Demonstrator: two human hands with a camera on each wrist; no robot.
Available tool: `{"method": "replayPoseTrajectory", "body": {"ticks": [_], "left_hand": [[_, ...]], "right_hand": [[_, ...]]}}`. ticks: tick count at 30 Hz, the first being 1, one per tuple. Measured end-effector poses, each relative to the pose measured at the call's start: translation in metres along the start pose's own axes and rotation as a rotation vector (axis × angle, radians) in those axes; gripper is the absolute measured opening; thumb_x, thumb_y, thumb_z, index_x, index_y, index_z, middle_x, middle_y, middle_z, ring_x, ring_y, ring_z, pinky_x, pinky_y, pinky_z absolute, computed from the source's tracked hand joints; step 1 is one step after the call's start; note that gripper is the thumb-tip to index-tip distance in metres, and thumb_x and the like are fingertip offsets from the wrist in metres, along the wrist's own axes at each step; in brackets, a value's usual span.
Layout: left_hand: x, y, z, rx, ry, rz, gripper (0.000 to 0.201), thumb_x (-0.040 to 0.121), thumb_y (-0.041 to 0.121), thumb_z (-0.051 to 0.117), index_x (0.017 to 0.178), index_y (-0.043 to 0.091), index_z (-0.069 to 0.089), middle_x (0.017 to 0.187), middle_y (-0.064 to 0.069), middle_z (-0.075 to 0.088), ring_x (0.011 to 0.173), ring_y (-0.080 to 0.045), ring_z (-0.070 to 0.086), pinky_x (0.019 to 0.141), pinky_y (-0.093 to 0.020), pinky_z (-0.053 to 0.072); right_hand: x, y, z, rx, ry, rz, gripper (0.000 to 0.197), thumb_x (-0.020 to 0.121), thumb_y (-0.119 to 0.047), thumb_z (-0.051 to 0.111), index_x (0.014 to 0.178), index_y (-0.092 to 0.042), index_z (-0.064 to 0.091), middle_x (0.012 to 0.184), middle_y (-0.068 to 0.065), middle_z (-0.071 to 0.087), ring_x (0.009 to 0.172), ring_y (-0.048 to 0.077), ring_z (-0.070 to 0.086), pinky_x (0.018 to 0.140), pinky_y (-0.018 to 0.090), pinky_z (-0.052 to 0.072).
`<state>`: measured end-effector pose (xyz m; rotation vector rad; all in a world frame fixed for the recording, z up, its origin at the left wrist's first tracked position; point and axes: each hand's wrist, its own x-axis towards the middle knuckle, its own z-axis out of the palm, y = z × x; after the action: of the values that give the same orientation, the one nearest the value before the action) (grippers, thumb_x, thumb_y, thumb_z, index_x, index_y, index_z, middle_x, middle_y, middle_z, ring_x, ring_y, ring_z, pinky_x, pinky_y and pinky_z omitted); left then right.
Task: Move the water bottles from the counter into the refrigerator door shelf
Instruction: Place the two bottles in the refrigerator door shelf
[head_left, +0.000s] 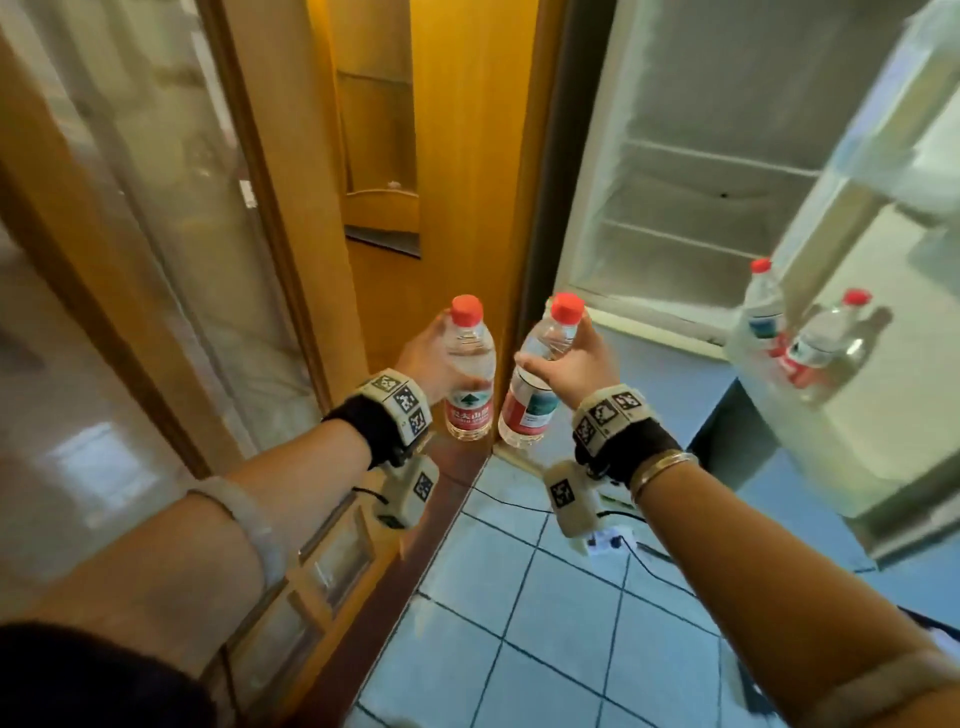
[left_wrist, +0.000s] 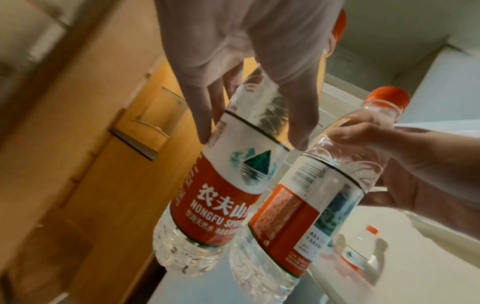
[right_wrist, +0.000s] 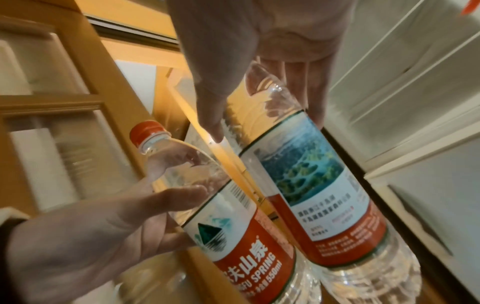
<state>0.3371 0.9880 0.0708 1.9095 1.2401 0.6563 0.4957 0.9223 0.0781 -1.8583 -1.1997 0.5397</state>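
I hold two clear water bottles with red caps and red-and-white labels in the air, side by side. My left hand (head_left: 426, 358) grips the left bottle (head_left: 470, 379) round its upper body, also seen as the left bottle (left_wrist: 228, 185) in the left wrist view. My right hand (head_left: 566, 358) grips the right bottle (head_left: 535, 395) near its shoulder; the right wrist view shows this bottle (right_wrist: 319, 185) from below. Two more bottles (head_left: 763, 306) (head_left: 826, 343) stand in the open refrigerator door shelf (head_left: 810, 415) at the right.
The refrigerator (head_left: 691, 171) stands open ahead on the right, its inner shelves bare. A wooden cabinet (head_left: 447, 156) and a glass-panelled wooden door (head_left: 156, 208) fill the left. Below lies a blue tiled floor (head_left: 545, 623) with cables and a power strip (head_left: 608, 540).
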Motion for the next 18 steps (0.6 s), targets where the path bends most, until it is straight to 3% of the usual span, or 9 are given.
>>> {"method": "replayPoseTrajectory", "body": {"ticks": [4,8,11,15,18], "left_hand": [[0.052,0.031,0.030,-0.006,-0.124,0.115,0.075,0.062,0.018,0.083,0.125,0.022,0.044,0.122,-0.004,0.061,0.115,-0.024,0.057,0.100,-0.040,0.043],[0.090,0.063,0.070,-0.100,-0.260,0.198,0.076,0.060,0.018,0.084,0.124,0.026,0.045,0.114,-0.002,0.064,0.107,-0.022,0.061,0.098,-0.045,0.047],[0.111,0.088,0.105,-0.137,-0.351,0.256,0.082,0.062,0.012,0.083,0.131,0.021,0.041,0.116,-0.003,0.062,0.107,-0.020,0.058,0.099,-0.042,0.047],[0.138,0.125,0.157,-0.140,-0.450,0.318,0.088,0.060,0.013,0.085,0.134,0.021,0.039,0.122,-0.008,0.062,0.112,-0.025,0.059,0.099,-0.043,0.047],[0.157,0.154,0.198,-0.131,-0.516,0.368,0.095,0.058,0.018,0.086,0.138,0.021,0.034,0.127,-0.009,0.060,0.115,-0.028,0.057,0.100,-0.047,0.045]], "right_hand": [[0.025,0.016,-0.037,-0.085,0.111,0.076,0.068,0.073,-0.035,0.076,0.127,-0.023,0.038,0.122,0.009,0.063,0.109,0.029,0.061,0.095,0.040,0.047],[0.040,0.038,-0.077,-0.125,0.219,0.190,0.075,0.072,-0.039,0.076,0.132,-0.019,0.036,0.127,0.005,0.062,0.114,0.026,0.059,0.099,0.042,0.044],[0.049,0.059,-0.106,-0.184,0.312,0.267,0.072,0.069,-0.046,0.076,0.127,-0.016,0.045,0.119,0.005,0.067,0.109,0.026,0.062,0.095,0.042,0.049],[0.057,0.084,-0.152,-0.196,0.441,0.360,0.059,0.071,-0.039,0.077,0.122,-0.015,0.058,0.119,0.005,0.067,0.107,0.022,0.063,0.092,0.029,0.048],[0.066,0.102,-0.187,-0.221,0.543,0.380,0.053,0.072,-0.035,0.077,0.117,-0.014,0.060,0.114,0.006,0.069,0.105,0.024,0.064,0.092,0.033,0.050]]}}
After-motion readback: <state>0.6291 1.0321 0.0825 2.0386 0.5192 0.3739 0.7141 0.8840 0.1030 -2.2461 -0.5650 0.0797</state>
